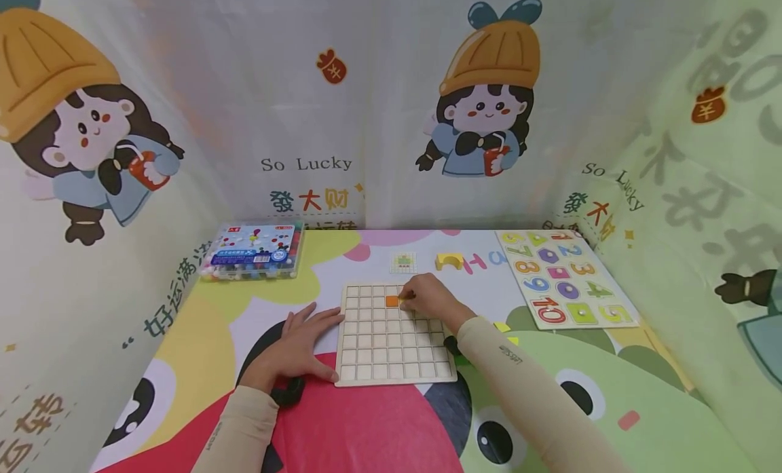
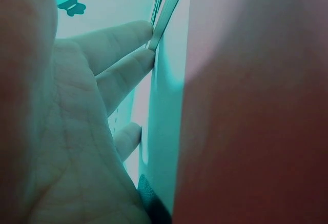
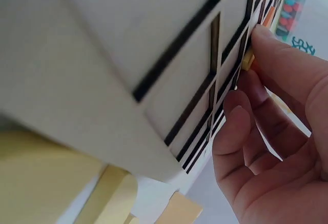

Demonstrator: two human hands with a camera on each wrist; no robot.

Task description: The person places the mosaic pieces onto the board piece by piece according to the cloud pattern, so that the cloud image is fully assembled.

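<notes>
A pale wooden grid board (image 1: 366, 356) lies on the table in the head view, with an orange square tile (image 1: 392, 301) in its upper part. My left hand (image 1: 299, 347) touches the board's left edge, its fingers spread and fairly straight, thumb by the near corner. In the left wrist view, fingertips (image 2: 146, 57) meet the board's side. My right hand (image 1: 427, 298) is over the upper right part of the grid, just right of the orange tile. Between its thumb and fingers it pinches a small yellow piece (image 3: 247, 60), mostly hidden by the fingers.
Behind the board lie a small pattern card (image 1: 404, 262) and a yellow arch block (image 1: 449, 260). A clear box of colourful parts (image 1: 253, 251) stands back left; a number-and-shape puzzle board (image 1: 565, 279) lies right. Yellow blocks (image 3: 110, 196) sit beside the grid board, near my right forearm.
</notes>
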